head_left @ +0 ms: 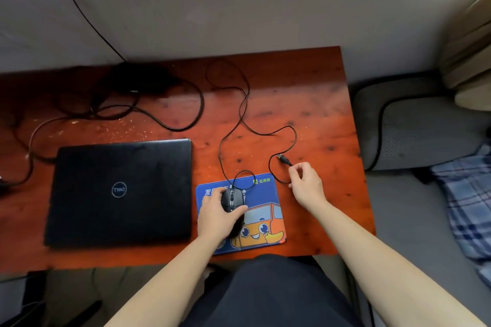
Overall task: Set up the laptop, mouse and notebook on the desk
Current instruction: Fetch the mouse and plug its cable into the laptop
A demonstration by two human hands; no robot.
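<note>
So the laptop is a plain black one, lid shut, with a round silver logo in the middle of the lid that reads upside down from the person's seat. It lies flat on the left part of the reddish-brown wooden desk, close to the front edge. Just beside it on the right is a blue mouse pad with a cartoon orange truck face on it, and the mouse sits on the pad's left half. It's small and black with a scroll wheel in the middle. The left hand is wrapped over the back of the mouse, fingers and thumb curled round its sides. The thin black mouse cable loops way out across the desk and curls back, and the right hand pinches it between thumb and fingertips right behind the USB plug, which sticks out up and to the left, a bit above the desk. At the back left there's a black power brick in a tangle of thicker cords. Off the right end of the desk sits a grey cushion with some blue plaid cloth near it.
</note>
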